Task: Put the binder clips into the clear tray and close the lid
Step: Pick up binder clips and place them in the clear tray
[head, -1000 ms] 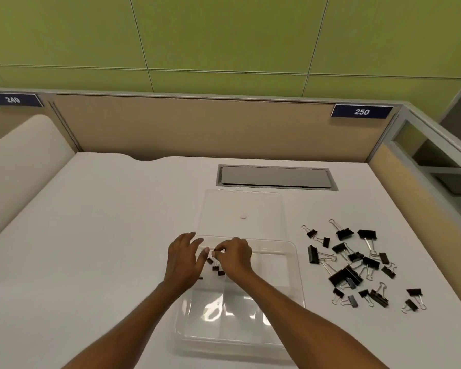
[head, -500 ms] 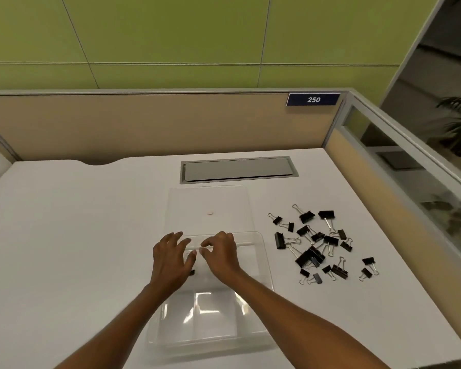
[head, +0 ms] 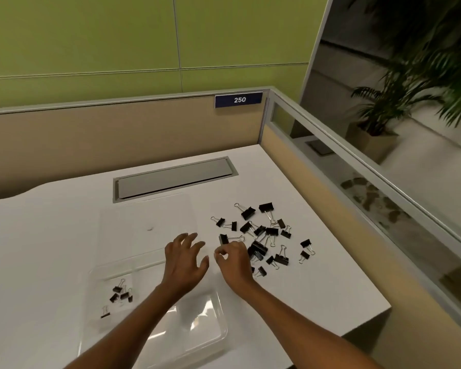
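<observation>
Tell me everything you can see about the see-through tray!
The clear tray looks like thin, shiny plastic with rounded corners and raised dividers making compartments. It lies flat on the white desk, open, its lid folded back flat behind it. A few small black binder clips sit in its far left compartment. Both forearms cross above it; whether they touch it is unclear.

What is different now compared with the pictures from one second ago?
Both hands left the clear tray and moved right toward the loose binder clips. The left hand is open; the right hand curls its fingers at the pile's edge, holding nothing visibly. A few clips stay in the tray. The lid remains open.
</observation>
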Demonstrator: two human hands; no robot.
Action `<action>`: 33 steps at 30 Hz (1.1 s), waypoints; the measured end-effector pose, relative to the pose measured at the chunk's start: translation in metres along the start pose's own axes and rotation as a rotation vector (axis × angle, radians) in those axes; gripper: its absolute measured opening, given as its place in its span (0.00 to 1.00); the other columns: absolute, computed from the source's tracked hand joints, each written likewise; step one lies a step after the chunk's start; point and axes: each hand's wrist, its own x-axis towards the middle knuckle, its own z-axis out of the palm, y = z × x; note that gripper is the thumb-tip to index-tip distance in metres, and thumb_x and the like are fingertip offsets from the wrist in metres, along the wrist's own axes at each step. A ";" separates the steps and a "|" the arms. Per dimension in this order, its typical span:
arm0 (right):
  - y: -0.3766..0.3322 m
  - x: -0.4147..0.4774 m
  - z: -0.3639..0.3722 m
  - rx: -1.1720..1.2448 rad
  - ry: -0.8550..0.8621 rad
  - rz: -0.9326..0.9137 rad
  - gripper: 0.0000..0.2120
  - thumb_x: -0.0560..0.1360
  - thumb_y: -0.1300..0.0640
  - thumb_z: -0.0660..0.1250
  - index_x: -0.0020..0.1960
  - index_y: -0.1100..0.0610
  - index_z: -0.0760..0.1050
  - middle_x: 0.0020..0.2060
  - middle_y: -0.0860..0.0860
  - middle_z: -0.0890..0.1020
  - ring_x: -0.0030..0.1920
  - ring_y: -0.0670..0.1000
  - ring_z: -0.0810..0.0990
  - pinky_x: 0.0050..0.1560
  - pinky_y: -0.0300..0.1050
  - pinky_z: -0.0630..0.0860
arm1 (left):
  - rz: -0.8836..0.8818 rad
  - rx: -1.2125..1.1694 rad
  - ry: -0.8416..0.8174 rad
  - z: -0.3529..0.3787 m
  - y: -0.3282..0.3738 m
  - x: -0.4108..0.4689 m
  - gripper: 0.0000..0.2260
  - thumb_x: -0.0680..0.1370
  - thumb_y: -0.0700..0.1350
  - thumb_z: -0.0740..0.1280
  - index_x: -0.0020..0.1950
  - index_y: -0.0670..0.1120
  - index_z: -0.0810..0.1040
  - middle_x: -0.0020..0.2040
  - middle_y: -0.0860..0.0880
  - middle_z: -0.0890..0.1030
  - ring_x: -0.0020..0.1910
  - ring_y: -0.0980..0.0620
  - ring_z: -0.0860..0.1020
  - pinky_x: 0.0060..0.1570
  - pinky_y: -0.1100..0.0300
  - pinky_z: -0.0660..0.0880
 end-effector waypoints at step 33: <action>0.134 -0.013 -0.055 -0.439 -0.149 -0.071 0.16 0.71 0.64 0.70 0.58 0.58 0.76 0.47 0.55 0.79 0.53 0.55 0.73 0.40 0.46 0.77 | 0.265 0.305 -0.312 0.077 0.112 0.030 0.10 0.59 0.49 0.76 0.37 0.51 0.81 0.39 0.51 0.76 0.42 0.48 0.70 0.38 0.54 0.68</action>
